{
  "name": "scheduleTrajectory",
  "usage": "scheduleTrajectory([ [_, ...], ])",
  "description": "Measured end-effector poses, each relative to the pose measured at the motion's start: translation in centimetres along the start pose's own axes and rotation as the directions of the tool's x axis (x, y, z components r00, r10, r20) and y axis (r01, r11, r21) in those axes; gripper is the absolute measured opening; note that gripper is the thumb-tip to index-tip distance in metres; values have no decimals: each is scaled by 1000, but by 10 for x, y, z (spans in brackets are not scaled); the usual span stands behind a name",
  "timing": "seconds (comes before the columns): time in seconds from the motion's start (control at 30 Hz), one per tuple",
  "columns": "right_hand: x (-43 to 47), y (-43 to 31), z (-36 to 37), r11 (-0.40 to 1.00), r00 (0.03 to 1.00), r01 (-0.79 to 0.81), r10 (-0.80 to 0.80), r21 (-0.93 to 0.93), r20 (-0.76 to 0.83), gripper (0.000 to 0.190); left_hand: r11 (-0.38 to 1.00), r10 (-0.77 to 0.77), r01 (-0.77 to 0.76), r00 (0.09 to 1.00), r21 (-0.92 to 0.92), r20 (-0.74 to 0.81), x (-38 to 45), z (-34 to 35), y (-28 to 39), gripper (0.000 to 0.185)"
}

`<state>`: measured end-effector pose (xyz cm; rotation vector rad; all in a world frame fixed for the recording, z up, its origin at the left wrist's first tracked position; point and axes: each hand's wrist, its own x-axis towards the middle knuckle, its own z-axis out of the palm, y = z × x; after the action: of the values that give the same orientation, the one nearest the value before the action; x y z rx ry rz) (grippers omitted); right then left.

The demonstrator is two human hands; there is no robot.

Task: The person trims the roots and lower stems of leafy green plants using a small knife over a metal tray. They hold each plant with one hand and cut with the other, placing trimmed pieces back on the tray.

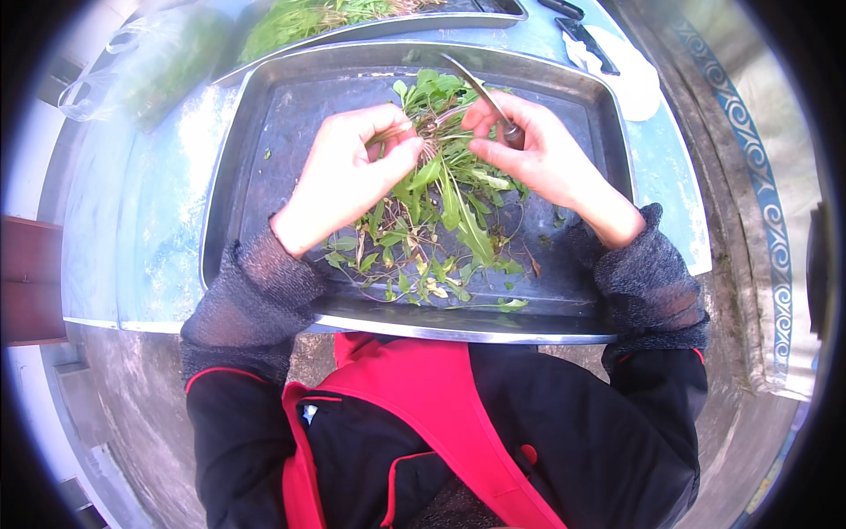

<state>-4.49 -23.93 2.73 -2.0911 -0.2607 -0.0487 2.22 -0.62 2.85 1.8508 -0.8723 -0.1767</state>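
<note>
A dark metal tray (264, 192) lies before me with a heap of leafy greens (462, 198) in its middle. Over the left side of the heap, my left hand (360, 168) pinches a few thin stems between thumb and fingers. My right hand (535, 149) is at the heap's upper right and grips a small knife (479, 87) by its dark handle, blade pointing up and to the left. Whether the right fingertips also touch leaves cannot be told. Loose leaves and yellowed scraps are spread at the tray's near side.
Behind stands a second metal tray (396, 25) with more greens. A clear plastic bag of greens (178, 66) sits at the far left of the blue table (152, 218). At the far right lie a dark phone-like object (588, 45) and something white (628, 82).
</note>
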Motion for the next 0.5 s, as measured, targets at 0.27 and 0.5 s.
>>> scheduleTrajectory([
  [0.27,-12,-21,4,974,979,201,-196,101,-55,12,996,-43,44,999,75,-17,2,-2,-11,19],
  [0.5,-6,-1,23,978,982,187,-187,-92,10,16,990,-141,142,990,-16,28,-4,-6,-19,13],
])
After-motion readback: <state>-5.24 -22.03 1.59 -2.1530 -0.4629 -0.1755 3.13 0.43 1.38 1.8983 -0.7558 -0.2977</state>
